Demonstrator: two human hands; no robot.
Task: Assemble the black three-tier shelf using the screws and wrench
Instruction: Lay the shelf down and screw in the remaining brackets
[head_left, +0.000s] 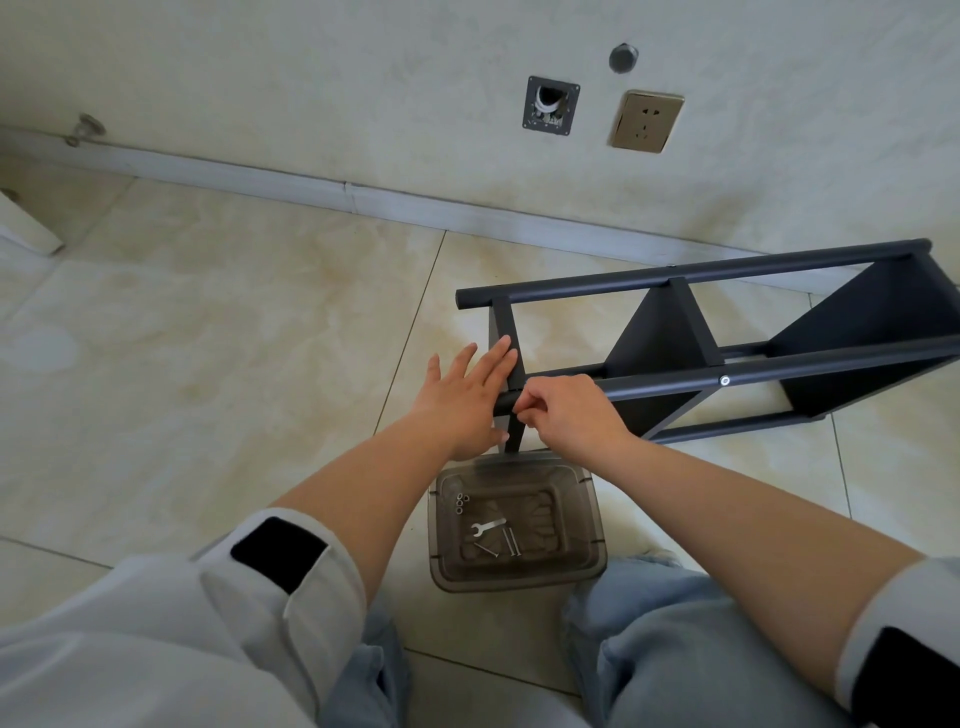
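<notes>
We're indoors in a home, a room that looks only partly fitted out: glossy beige marble-look floor tiles (218, 332), a white baseboard (363, 200) along a scuffed plaster wall (363, 78), a gold-faced power socket (645, 121), and beside it an open wall box (550, 113) showing white cable.

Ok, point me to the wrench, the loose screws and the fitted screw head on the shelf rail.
wrench (487, 527): head view, middle of its flat handle, in the tray.
loose screws (511, 541): head view, shank of one screw beside the wrench.
fitted screw head (723, 380): head view, silver head on the shelf's front rail.
</notes>
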